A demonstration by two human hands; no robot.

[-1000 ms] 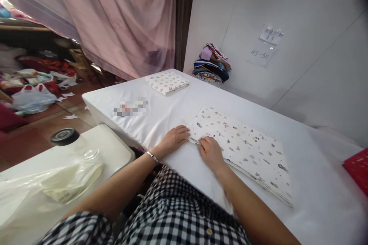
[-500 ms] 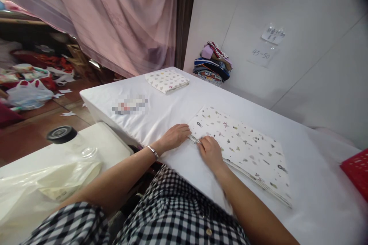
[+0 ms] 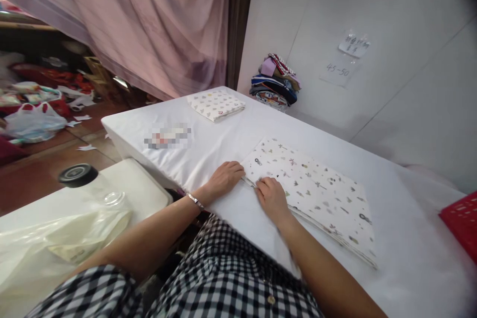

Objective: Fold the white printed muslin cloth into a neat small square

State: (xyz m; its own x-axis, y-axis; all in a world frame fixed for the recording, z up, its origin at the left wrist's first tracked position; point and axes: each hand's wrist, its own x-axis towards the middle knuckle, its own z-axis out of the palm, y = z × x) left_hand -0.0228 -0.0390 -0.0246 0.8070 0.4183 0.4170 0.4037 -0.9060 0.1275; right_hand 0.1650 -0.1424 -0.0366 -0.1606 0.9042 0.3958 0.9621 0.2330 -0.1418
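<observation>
A folded white cloth with small printed figures lies flat in layers on the white-covered table. At its near left corner is my left hand, fingers together and bent over the edge, with the thumb hidden. A short way to the right, my right hand has its fingers curled onto the same near edge, closed on the fabric. Between the two hands the layered edge shows as a thin line. Farther back sits a second folded printed cloth, which neither hand touches.
A pile of folded fabrics stands beyond the table by the white wall. At left, a side table bears a clear jar with a black lid and a pale plastic bag. A red basket is at right.
The cloth edge between my hands, slightly raised before, now lies flatter and straighter. My hands have stayed at nearly the same spots.
</observation>
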